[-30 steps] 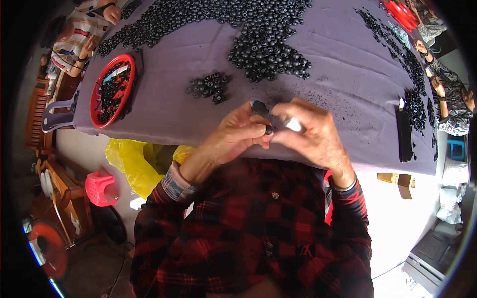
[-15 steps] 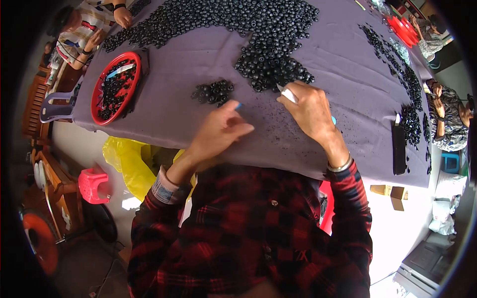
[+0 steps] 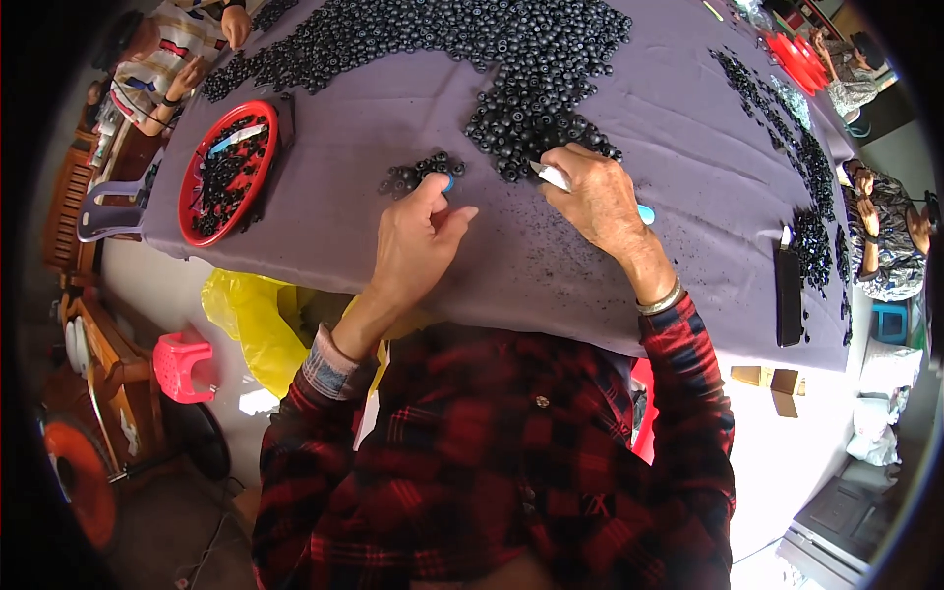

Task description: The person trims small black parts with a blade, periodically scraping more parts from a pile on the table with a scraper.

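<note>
The tablecloth [image 3: 334,197] is muted purple, the heaped beads [image 3: 531,59] and the smaller cluster [image 3: 438,164] are black, and the tool [image 3: 554,176] in the right hand [image 3: 593,202] is white with a light blue end, while a bright blue cover [image 3: 449,183] shows on a finger of the left hand [image 3: 413,246]; the shirt [image 3: 462,423] is red and black plaid with a paler blue-and-white checked cuff [image 3: 327,372], the bracelet [image 3: 662,300] silvery, the basin [image 3: 185,208] red, the bag [image 3: 258,329] yellow, the low stool [image 3: 179,369] hot pink, the chair [image 3: 106,216] greyish purple, the long case [image 3: 790,295] black, the carton [image 3: 786,392] brown, and a co-worker's garment [image 3: 893,267] at the right patterned in black and white
</note>
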{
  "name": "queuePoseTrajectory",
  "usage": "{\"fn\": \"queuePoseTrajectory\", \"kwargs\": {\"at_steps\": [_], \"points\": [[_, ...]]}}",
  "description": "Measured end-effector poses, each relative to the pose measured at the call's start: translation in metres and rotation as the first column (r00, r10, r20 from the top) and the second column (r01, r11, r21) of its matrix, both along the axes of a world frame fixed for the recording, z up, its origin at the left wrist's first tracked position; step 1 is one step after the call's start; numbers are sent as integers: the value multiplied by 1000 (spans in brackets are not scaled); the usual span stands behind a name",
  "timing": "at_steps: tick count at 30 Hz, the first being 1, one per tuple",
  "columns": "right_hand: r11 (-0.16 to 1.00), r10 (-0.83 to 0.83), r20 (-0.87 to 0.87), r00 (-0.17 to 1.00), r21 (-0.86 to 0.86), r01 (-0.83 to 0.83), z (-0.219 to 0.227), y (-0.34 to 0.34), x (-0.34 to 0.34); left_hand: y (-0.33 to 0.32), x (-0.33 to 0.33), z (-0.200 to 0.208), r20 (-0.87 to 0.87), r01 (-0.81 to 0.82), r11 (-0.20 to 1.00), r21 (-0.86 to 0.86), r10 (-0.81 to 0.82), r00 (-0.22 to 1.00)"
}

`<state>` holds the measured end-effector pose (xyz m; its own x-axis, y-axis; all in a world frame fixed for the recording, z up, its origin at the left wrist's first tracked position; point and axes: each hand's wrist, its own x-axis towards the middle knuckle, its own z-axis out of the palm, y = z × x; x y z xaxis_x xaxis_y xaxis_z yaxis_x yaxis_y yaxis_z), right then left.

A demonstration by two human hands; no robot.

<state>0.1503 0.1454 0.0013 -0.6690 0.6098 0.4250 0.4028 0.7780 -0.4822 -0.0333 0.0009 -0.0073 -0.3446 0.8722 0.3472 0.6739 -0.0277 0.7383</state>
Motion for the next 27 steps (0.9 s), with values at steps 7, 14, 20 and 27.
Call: {"fn": "queuePoseTrajectory", "kwargs": {"at_steps": [7,14,20,27], "points": [[994,-26,179,983,106,7,-4,5,-7,-2,18,-2,134,83,994,77,-93,987],[913,139,-301,943,-331,-240,44,-46,15,-5,31,9,839,315,940,128,-272,471],[842,194,-505,841,-354,-406,29,-54,30,-3,46,19,936,490,811,321,-350,-33],[867,181,-499,848,-327,-377,26,-62,27,-1,47,7,957,474,839,267,-288,-28]]}}
